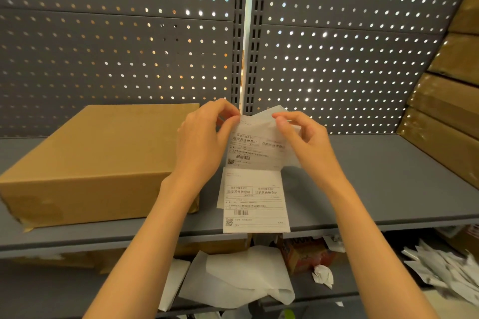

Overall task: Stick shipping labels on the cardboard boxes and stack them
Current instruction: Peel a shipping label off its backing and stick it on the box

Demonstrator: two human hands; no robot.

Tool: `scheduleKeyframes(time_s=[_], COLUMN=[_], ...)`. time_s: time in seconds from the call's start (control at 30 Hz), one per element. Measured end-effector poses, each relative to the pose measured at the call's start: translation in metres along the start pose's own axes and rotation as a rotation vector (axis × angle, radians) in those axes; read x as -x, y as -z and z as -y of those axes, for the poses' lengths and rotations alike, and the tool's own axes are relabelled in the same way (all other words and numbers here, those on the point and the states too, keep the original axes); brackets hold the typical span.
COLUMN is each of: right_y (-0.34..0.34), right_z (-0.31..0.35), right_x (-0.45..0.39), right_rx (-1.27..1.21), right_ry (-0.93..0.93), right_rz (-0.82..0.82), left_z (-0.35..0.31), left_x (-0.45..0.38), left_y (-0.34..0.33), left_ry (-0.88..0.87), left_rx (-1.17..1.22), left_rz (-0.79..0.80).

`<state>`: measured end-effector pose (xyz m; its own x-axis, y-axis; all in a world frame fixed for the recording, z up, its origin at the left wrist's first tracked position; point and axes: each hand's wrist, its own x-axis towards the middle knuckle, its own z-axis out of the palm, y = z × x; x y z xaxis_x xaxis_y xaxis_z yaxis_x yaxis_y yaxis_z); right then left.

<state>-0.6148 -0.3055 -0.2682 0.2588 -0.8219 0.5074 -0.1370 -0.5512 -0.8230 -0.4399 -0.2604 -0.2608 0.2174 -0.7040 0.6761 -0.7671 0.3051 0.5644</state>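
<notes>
At frame centre, a white strip of two shipping labels (252, 179), printed with barcodes and QR codes, hangs over the grey shelf (388, 176). The left hand (204, 142) and right hand (303, 140) pinch its top corners. One brown cardboard box (90, 163) lies at left.

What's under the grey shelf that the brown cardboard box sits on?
Below the grey metal shelf lie crumpled white backing papers, a red printed carton and more cardboard; whatever lies farther back is hidden.
</notes>
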Motion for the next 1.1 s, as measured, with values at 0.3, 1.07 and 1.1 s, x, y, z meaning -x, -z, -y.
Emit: scheduleKeyframes(time_s=[0.3, 1.07, 1.1], right_y=[0.003, -0.008, -0.008], right_z=[0.001, -0.003, -0.003], right_x=[-0.002, -0.013, -0.013], right_rx=[-0.052, -0.226, -0.237], right_ry=[-0.098, -0.465, -0.484], right_rz=[0.010, -0.142, -0.139], left_z=[0.005, 0.011, 0.011], left_x=[-0.003, -0.002, -0.001], left_y=[0.003, 0.002, 0.001], left_ry=[0.054, 0.108, 0.108], left_rx=[0.018, 0.068, 0.077], left_rz=[-0.038, -0.009, -0.011])
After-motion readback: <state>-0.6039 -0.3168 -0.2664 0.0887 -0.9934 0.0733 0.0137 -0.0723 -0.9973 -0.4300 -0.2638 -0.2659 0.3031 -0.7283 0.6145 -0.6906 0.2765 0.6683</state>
